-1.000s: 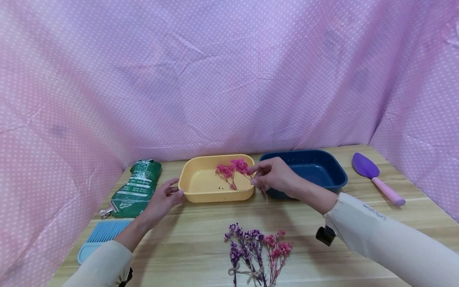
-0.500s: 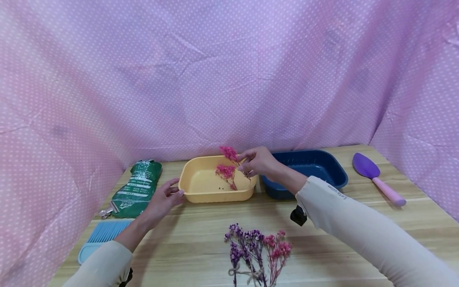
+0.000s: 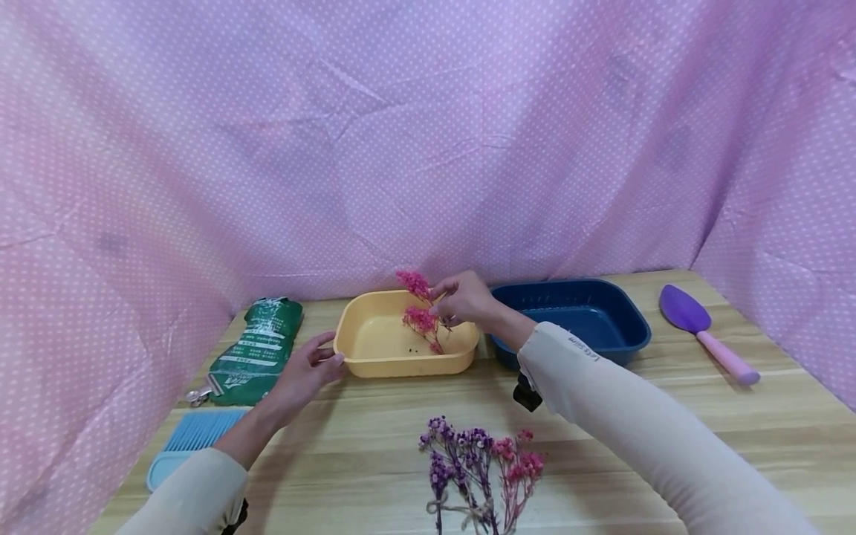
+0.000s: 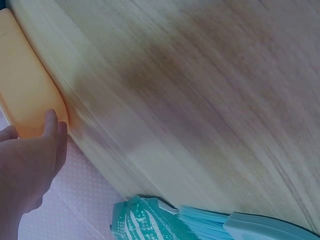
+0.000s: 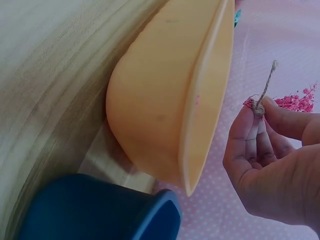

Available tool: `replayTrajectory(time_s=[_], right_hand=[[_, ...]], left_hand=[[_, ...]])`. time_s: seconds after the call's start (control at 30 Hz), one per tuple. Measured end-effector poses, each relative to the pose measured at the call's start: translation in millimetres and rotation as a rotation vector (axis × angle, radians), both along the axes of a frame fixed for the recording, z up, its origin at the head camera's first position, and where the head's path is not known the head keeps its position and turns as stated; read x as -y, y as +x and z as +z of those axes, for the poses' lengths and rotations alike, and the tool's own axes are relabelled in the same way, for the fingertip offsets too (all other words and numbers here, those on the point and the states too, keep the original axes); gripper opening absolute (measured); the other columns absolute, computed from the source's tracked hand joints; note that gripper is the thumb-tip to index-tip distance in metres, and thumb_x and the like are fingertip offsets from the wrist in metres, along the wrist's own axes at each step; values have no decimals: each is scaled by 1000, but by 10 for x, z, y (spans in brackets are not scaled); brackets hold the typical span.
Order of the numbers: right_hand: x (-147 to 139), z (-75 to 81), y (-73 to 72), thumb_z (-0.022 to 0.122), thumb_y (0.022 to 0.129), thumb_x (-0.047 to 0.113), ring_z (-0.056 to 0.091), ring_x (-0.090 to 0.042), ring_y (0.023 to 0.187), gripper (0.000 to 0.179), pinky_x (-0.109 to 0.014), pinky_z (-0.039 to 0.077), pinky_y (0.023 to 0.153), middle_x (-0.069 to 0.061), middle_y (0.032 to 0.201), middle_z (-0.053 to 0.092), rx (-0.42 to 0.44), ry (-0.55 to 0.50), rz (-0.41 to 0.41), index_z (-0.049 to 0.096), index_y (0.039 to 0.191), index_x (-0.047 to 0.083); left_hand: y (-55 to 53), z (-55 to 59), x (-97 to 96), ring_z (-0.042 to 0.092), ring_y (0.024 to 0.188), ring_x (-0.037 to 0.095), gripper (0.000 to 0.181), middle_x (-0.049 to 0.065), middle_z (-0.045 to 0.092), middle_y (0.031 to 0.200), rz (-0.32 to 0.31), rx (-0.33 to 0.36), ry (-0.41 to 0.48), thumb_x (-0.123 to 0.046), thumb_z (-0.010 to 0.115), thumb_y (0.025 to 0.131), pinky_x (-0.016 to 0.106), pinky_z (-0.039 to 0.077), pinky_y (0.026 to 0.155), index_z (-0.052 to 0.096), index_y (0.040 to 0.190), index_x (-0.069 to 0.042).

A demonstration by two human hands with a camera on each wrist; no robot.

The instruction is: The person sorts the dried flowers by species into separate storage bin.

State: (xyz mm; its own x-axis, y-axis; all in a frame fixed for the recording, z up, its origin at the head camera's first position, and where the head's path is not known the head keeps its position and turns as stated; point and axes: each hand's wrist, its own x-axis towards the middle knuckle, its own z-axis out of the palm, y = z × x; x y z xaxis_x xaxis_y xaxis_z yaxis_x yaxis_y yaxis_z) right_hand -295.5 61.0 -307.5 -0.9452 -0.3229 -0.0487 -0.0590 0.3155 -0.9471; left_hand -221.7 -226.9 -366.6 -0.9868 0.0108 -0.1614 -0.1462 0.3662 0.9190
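Note:
My right hand pinches a small bunch of pink dried flowers by its stems, held over the yellow basin. In the right wrist view, a twine tie shows between the thumb and fingertips, one loose end sticking up. A second pink dried flower bunch is inside the basin, partly overlapped by the held one, with several small dark specks near it. At the basin's left end, my left hand touches the outer side with fingertips and thumb; its fingers lie fairly straight along the wall in the left wrist view.
A dark blue basin stands right of the yellow one. Farther right lies a purple scoop with a pink handle. A clipped green bag and a light blue brush are at left. Purple and pink dried flowers lie in front.
My right hand has carried the pink flower bunch leftward and up, from the yellow basin's right end to above its middle right. The left hand has stayed at the basin's left end.

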Motion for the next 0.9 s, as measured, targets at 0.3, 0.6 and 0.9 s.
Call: replayTrajectory(time_s=[0.3,0.6,0.9], right_hand=[[77,-102,-46,72,82,-3,60,-16,59,24,-45,60,72,-12,76,66,7,47,-52,68,105,-7],[66,-169,-60,72,81,-2,62,-17,60,24,-42,61,68,-12,79,66,22,94,-81,68,105,-6],[35,-186,-46,67,82,-9,58,-17,57,24,-44,61,70,-16,73,65,32,41,-54,65,106,-13]], left_hand=[[-5,1,-6,56,119,36,62,28,45,136,-16,-6,15,-14,54,99,42,48,98,23,152,-7],[0,-1,-15,56,119,34,60,27,44,136,-15,10,19,-13,53,100,43,48,99,23,152,-8],[1,9,-11,55,119,35,59,29,44,137,-18,-5,29,-13,52,100,41,49,98,23,151,-6]])
